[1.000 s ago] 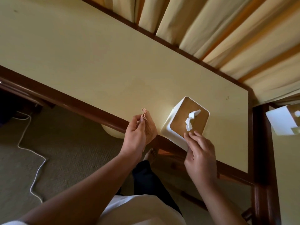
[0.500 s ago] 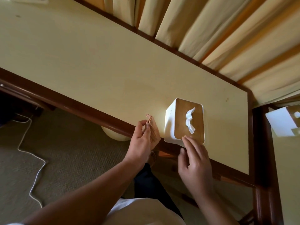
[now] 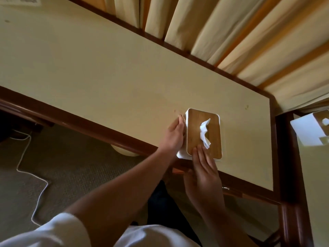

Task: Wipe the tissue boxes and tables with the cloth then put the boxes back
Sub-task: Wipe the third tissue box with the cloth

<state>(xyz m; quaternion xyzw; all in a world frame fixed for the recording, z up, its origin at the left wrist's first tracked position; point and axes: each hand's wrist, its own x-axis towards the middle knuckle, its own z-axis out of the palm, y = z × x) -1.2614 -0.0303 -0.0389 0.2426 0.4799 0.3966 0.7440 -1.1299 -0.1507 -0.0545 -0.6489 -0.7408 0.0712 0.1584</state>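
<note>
Tissue box (image 3: 194, 138) sits at the near right of the table (image 3: 106, 77), close to the dark wood rim: white body, wooden lid (image 3: 195, 129), a white tissue (image 3: 204, 134) poking up through the slot. No lettering shows on the lid. The only print in view is on a sheet (image 3: 21, 0) at the far left corner, too blurred to read.

Right hand (image 3: 204, 168) lies with straight fingers flat on the near end of the lid, gripping nothing. Left hand (image 3: 173, 136) is against the box's left side, fingers fairly straight, pressing the cloth (image 3: 180, 117) to the white wall; just a pinkish edge peeks past the fingertips, thumb hidden.

Half a second ago that cloth was held up clear of the box; now it is on it. The right fingertips, then at the box's near edge, are now up on the lid.

A second tissue box (image 3: 311, 131) stands on the neighbouring table (image 3: 315, 184) to the right, curtains (image 3: 231, 32) along the far side.
</note>
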